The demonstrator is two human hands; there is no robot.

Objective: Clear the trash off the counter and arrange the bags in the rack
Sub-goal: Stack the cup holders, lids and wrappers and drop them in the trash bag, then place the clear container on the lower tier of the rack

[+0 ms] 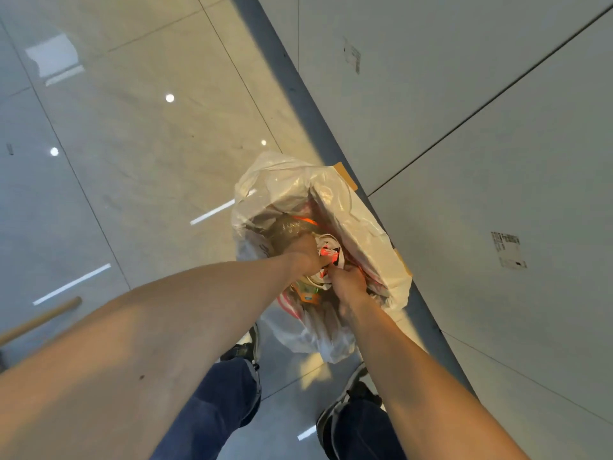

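Observation:
A large translucent white trash bag stands open on the floor against a grey wall. Inside it lie crumpled plastic, an orange-edged wrapper and a white bag with red print. My left hand reaches down into the bag's mouth and grips that white and red bag from the left. My right hand grips the same crumpled bag from the near side, fingers closed. Both fists nearly touch inside the opening. An orange and green package shows just below my hands.
The glossy tiled floor spreads to the left. A grey panelled wall with a dark base strip runs along the right. A wooden stick handle lies at the left edge. My legs and dark shoes stand just behind the bag.

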